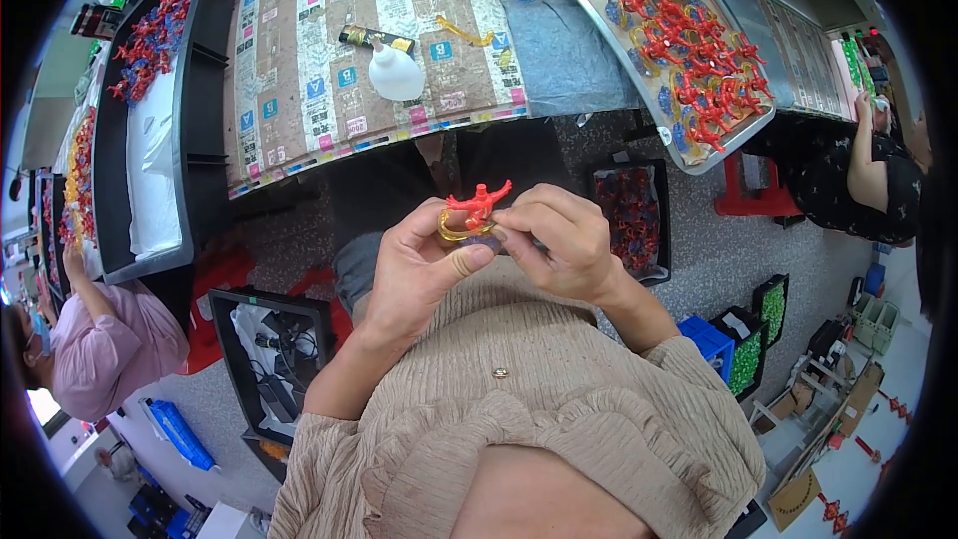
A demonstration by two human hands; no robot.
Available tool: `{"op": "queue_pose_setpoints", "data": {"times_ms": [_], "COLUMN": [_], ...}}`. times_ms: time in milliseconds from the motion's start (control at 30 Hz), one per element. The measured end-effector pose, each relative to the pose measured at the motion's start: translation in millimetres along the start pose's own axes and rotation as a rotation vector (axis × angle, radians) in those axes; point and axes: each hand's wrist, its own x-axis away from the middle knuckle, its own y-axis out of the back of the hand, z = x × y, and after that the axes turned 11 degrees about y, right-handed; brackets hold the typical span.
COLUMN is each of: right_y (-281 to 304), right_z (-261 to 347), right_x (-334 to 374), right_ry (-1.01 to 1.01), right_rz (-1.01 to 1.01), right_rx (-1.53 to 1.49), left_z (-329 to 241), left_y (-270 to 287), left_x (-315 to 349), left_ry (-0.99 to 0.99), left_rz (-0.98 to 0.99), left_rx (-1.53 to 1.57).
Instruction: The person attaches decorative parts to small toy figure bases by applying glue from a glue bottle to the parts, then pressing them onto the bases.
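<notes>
In front of my chest I hold a small red figurine (480,203) with outstretched arms, a clear yellow ring (455,235) and a bluish base. My left hand (419,265) pinches the ring and base between thumb and fingers. A tan band wraps that thumb. From the other side, my right hand (559,238) has its thumb and fingertips closed against the figurine's lower part. Anything small between those right fingertips is hidden.
Ahead, the paper-covered table (299,90) bears a white squeeze bottle (395,74), a black-and-gold tube (364,37) and a yellow curved piece (464,32). Similar figurines fill a metal tray (689,164) at right. A black tray (205,130) stands left. People sit both sides.
</notes>
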Motion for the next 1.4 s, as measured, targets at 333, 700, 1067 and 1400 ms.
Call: {"op": "queue_pose_setpoints", "data": {"times_ms": [333, 700, 1067, 1400], "right_y": [0, -5, -2, -11], "right_z": [-3, -5, -9, -9], "right_x": [6, 10, 7, 15], "right_ry": [0.083, 0.103, 0.107, 0.073], "right_rz": [0.004, -0.015, 0.046, -0.057], "right_rx": [0.008, 0.025, -0.011, -0.012], "left_z": [2, 4, 9, 10], "left_y": [-6, -4, -6, -5], "left_x": [5, 5, 7, 7], "left_ry": [0.099, 0.092, 0.099, 0.094], "left_rz": [-0.017, -0.02, -0.034, -0.038], "left_rx": [0.136, 0.112, 0.149, 0.154]}}
